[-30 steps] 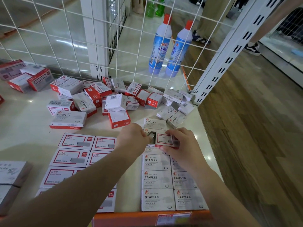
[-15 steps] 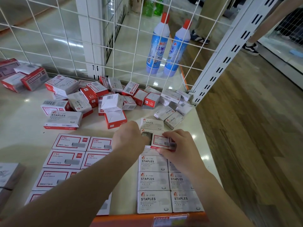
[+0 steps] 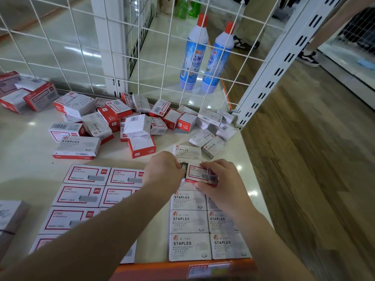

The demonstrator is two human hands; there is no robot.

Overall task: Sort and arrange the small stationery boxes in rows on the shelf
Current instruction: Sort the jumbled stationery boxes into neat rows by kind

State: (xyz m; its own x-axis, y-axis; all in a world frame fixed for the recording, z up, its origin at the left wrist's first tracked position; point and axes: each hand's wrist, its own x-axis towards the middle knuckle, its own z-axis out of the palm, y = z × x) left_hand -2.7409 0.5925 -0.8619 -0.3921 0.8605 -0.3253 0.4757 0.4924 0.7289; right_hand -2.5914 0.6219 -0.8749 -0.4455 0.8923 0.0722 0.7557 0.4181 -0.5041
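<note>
Red rows point(image 3: 85, 196): we are leaving these flat on the left of the shelf point(image 3: 24, 155); our left forearm is crossing them and could drag one askew.
Pile point(image 3: 121, 122): we are keeping it unsorted behind; leaning boxes may slide.
Left hand point(image 3: 163, 171): we are curling it against the box end; whether it is grasping, we cannot tell.
Box point(image 3: 197, 173): we are holding this red-framed box above the STAPLES rows point(image 3: 205, 222); its open end is showing staples that could spill, and it belongs with the red rows.
Right hand point(image 3: 220, 179): we are pinching the box.

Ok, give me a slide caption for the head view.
Both hands, left and right, hold a small red-bordered white staple box above the grey STAPLES box rows.
</note>
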